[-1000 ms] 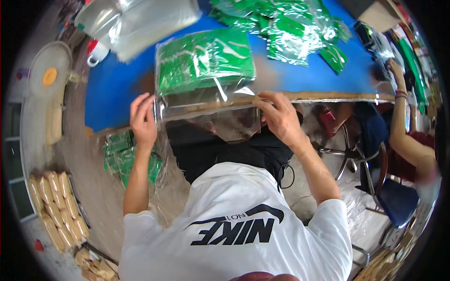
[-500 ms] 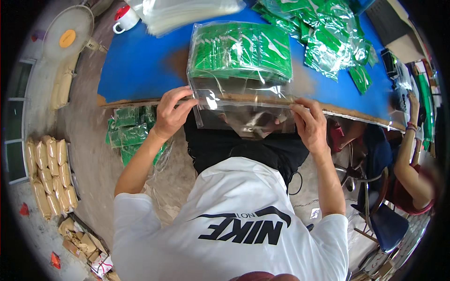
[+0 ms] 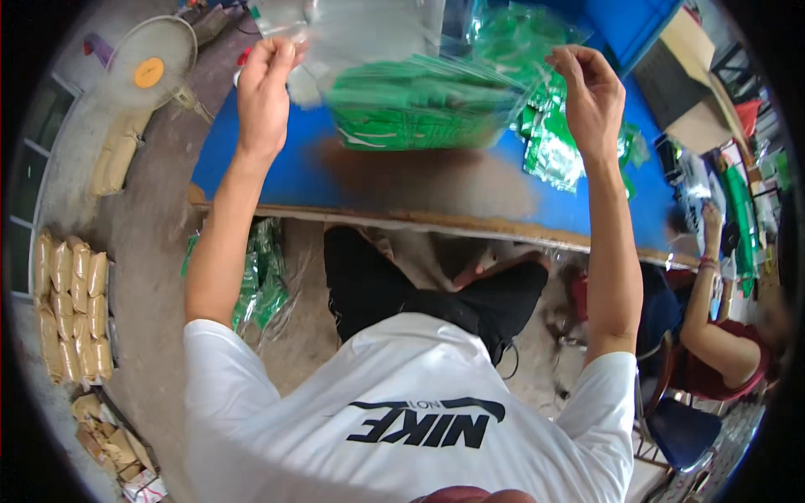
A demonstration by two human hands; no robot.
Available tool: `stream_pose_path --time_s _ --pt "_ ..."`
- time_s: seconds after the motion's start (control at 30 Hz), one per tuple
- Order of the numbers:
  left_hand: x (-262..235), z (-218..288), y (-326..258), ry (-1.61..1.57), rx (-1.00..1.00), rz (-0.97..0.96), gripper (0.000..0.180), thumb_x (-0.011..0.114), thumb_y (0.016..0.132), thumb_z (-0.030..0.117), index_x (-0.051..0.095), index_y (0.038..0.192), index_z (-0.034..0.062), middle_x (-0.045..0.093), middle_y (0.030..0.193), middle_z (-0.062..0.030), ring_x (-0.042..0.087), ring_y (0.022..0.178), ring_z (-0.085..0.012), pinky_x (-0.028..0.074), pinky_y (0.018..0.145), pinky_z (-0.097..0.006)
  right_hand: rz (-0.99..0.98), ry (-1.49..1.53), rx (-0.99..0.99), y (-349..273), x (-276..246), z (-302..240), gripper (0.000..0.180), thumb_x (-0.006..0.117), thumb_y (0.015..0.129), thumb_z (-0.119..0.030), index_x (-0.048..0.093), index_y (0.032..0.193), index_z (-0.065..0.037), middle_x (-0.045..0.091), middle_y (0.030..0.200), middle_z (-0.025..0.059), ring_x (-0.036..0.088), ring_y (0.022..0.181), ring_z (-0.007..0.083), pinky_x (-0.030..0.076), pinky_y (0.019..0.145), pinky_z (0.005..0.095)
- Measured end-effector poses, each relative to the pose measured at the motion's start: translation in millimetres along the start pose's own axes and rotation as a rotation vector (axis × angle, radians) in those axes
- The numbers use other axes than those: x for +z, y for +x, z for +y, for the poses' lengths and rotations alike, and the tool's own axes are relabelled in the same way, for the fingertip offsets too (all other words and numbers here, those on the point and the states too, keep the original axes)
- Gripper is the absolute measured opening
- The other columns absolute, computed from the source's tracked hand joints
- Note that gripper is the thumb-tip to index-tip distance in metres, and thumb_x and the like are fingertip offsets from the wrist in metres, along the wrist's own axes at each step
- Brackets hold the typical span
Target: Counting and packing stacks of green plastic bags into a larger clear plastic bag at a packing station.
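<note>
A clear plastic bag (image 3: 419,92) filled with green packets is held up above the blue tabletop (image 3: 419,180), stretched between both raised hands and blurred by motion. Half a second ago it lay flat at the near edge of the tabletop with its mouth being pressed down; now it is lifted well clear, which suggests that the work on the mouth is finished and the filled bag is being moved on. The left hand (image 3: 264,84) is closed, pinching one upper corner of the bag; the right hand (image 3: 591,92) is curled around the other corner. Loose green packets (image 3: 558,151) lie on the tabletop just beside the right hand, and more clear bags (image 3: 360,25) lie at the far side, behind the lifted one. A round fan (image 3: 153,60) stands on the floor to the left, tan sacks (image 3: 71,306) are stacked further left, and another person (image 3: 721,344) is seated at the right.
</note>
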State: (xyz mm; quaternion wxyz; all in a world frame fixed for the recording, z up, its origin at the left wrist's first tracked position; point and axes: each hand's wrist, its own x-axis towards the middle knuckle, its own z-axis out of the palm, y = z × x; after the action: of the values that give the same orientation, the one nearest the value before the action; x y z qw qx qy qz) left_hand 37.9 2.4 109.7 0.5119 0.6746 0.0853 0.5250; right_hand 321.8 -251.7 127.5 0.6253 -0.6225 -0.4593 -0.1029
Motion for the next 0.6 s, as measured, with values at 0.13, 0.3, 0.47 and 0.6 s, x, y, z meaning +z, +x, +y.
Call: stream_pose_path --time_s 0.13,0.3,0.47,0.6 --pt "-16 37 26 0.048 -0.121 -0.009 0.020 0.054 0.105 0.020 0.061 0.112 0.0029 0.065 0.109 -0.0061 0.060 0.107 -0.0163 0.045 0.103 -0.035 0.037 0.075 0.010 17 7 -19 0.017 0.064 0.098 -0.013 0.068 0.100 0.004 0.072 0.091 0.0075 0.065 0.084 0.0100 0.051 0.077 0.0238" --pt "-10 -3 -22 0.117 -0.398 -0.003 0.020 0.053 0.105 0.021 0.062 0.109 0.0029 0.065 0.105 -0.0042 0.060 0.104 -0.0146 0.045 0.099 -0.033 -0.213 0.135 0.214 -22 16 16 0.016 0.061 0.099 -0.012 0.066 0.098 0.004 0.070 0.089 0.0054 0.064 0.084 0.0090 0.051 0.076 0.0239" --pt "-20 0 -23 -0.109 -0.280 -0.028 0.026 0.054 0.104 0.021 0.062 0.118 0.0000 0.065 0.128 -0.0129 0.059 0.123 -0.0198 0.045 0.105 -0.036 -0.183 0.189 0.173 -22 19 16 0.017 0.060 0.099 -0.012 0.065 0.098 0.004 0.071 0.090 0.0056 0.062 0.081 0.0078 0.049 0.072 0.0233" --pt "-7 -16 -25 -0.086 -0.201 -0.104 0.036 0.058 0.103 0.018 0.060 0.132 -0.0026 0.067 0.127 -0.0147 0.063 0.119 -0.0214 0.046 0.107 -0.036 -0.196 0.187 0.212 -28 18 19 0.019 0.059 0.102 -0.015 0.062 0.100 0.004 0.071 0.095 0.0075 0.063 0.088 0.0107 0.051 0.083 0.0259"
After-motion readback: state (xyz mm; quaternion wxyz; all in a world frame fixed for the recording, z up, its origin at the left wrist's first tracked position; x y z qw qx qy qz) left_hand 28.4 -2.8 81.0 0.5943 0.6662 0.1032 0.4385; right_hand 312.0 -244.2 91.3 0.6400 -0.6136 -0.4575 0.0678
